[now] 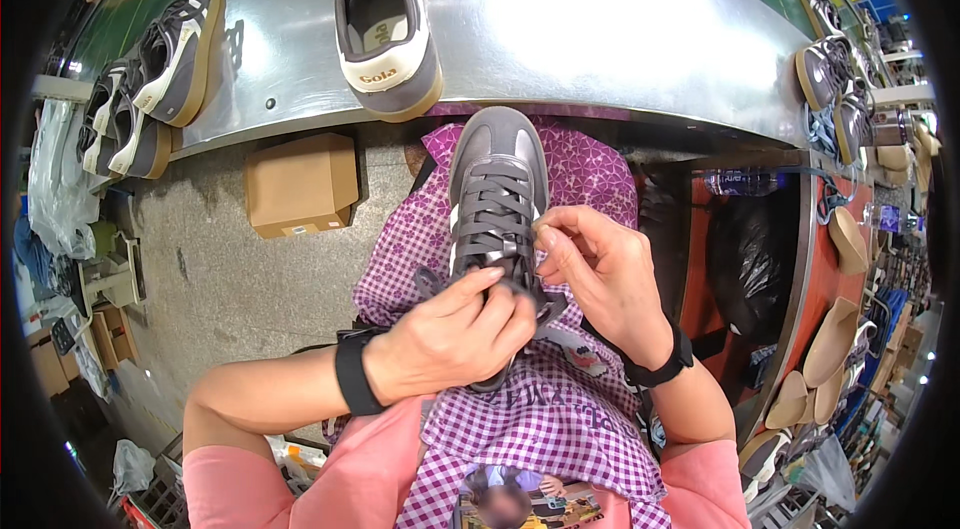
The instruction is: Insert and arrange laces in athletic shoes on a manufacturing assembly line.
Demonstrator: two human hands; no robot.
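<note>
A dark grey sneaker with a gum-coloured sole lies across my lap, its toe pointing at the bench. Its flat dark shoelace criss-crosses up the front. My left hand is closed over the tongue end, fingers pinched on the shoelace, with a loose loop sticking out on its left. At the shoe's right edge, my right hand pinches the shoelace between thumb and forefinger; the bit in the pinch is barely visible. My fingers cover the shoe's collar and part of the lacing.
In front runs a shiny metal bench bearing a grey and white sneaker. More sneakers stand at its left end, others at its right. A cardboard box sits on the floor; a black plastic bag fills a right-hand shelf.
</note>
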